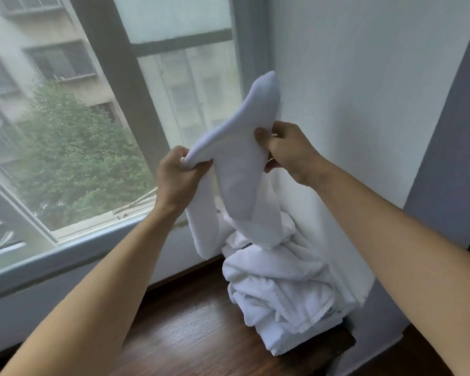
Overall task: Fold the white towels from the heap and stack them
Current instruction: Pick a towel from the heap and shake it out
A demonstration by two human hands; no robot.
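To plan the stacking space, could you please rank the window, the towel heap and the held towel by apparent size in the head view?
1. window
2. towel heap and held towel: they look alike, and the held towel is nearer the camera, so unranked.

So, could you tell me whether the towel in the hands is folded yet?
Not yet. The towel hangs bunched and twisted between the left hand and right hand, above the heap.

Left hand (pixel 178 169) and right hand (pixel 285 150) raised, fingers curled
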